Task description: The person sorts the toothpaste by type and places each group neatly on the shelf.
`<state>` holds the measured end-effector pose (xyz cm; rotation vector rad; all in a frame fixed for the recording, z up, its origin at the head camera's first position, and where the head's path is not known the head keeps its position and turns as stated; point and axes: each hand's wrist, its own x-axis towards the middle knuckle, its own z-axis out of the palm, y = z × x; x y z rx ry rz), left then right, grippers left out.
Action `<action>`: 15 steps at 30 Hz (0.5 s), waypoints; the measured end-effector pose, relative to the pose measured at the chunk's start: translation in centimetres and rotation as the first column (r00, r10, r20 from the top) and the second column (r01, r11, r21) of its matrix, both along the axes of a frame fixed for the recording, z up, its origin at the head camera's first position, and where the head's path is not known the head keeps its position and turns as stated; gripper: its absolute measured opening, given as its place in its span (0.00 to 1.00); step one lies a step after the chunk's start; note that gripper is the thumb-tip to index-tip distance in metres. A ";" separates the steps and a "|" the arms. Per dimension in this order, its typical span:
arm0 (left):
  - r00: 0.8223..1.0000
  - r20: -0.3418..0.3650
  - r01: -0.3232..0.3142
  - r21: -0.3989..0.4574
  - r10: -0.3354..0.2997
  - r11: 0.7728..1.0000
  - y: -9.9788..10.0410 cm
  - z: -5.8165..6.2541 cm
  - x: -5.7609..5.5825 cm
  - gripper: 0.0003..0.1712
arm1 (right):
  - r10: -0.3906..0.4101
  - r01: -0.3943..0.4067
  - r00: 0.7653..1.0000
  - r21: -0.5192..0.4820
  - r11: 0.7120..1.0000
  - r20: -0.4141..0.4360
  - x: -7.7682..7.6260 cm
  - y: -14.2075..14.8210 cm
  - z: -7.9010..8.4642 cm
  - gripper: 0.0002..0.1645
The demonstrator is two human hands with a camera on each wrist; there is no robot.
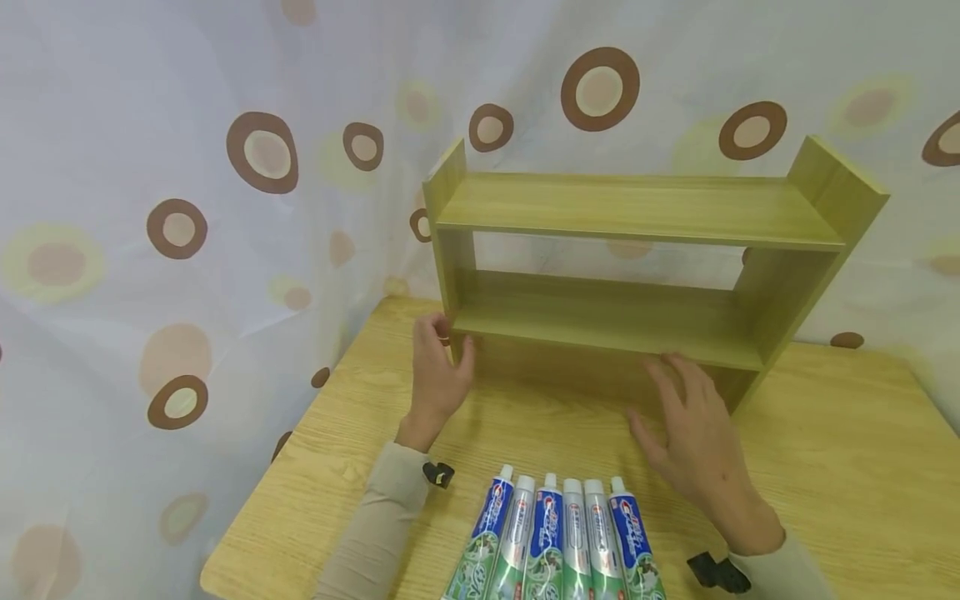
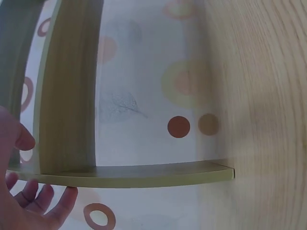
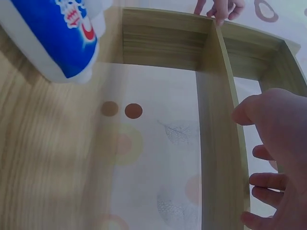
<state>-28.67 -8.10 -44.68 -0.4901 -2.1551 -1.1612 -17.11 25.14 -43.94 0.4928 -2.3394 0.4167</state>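
Observation:
A small wooden shelf [image 1: 600, 321] with two boards between its side panels stands on the table. My left hand [image 1: 438, 371] is at its left side panel [image 2: 158, 177]; the fingers [image 2: 64, 206] lie along the outer face and the thumb is on the inner side. My right hand [image 1: 697, 433] is in front of the lower board [image 3: 228, 139], near its right end, fingers loosely bent. Its thumb is right at the board's front edge in the right wrist view. Several toothpaste tubes [image 1: 547, 542], some blue and some silver with green, lie side by side between my forearms.
The wooden table [image 1: 315, 492] extends to both sides of the shelf. Behind it and on the left hangs a pale sheet [image 1: 337, 75] with brown ring patterns. Dark straps with small black pieces [image 1: 718, 572] are on both sleeves.

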 end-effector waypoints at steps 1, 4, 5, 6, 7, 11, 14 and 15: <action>1.000 0.016 0.003 0.014 -0.004 1.000 -0.1 -0.1 0.0 0.22 | -0.005 0.005 1.000 0.000 1.000 0.010 0.1 0.0 -0.1 0.44; 0.999 0.040 0.010 0.031 -0.012 0.999 -0.3 -0.4 -0.1 0.23 | -0.017 0.017 0.999 -0.003 1.000 0.041 0.5 -0.2 -0.5 0.43; 0.999 0.043 0.013 0.031 -0.014 0.999 -0.3 -0.5 -0.2 0.23 | -0.022 0.022 0.998 -0.003 1.000 0.051 0.6 -0.2 -0.6 0.43; 0.999 0.046 0.014 0.033 -0.016 0.999 -0.4 -0.6 -0.2 0.24 | -0.028 0.028 0.998 -0.001 1.000 0.063 0.7 -0.3 -0.8 0.42; 0.999 0.049 0.017 0.034 -0.019 0.999 -0.4 -0.6 -0.3 0.24 | -0.033 0.034 0.996 -0.001 0.999 0.077 0.8 -0.3 -0.9 0.42; 0.996 0.082 0.032 0.021 -0.034 0.999 -0.6 -1.0 -0.5 0.26 | -0.061 0.059 0.991 0.020 0.998 0.123 1.3 -0.6 -1.3 0.40; 0.993 0.116 0.035 -0.004 -0.035 0.999 -0.7 -1.3 -0.6 0.27 | -0.071 0.065 0.987 0.048 0.997 0.145 1.7 -0.7 -1.6 0.39; 0.992 0.125 0.034 -0.016 -0.032 0.999 -0.7 -1.3 -0.6 0.28 | -0.071 0.063 0.985 0.055 0.996 0.155 1.8 -0.7 -1.7 0.38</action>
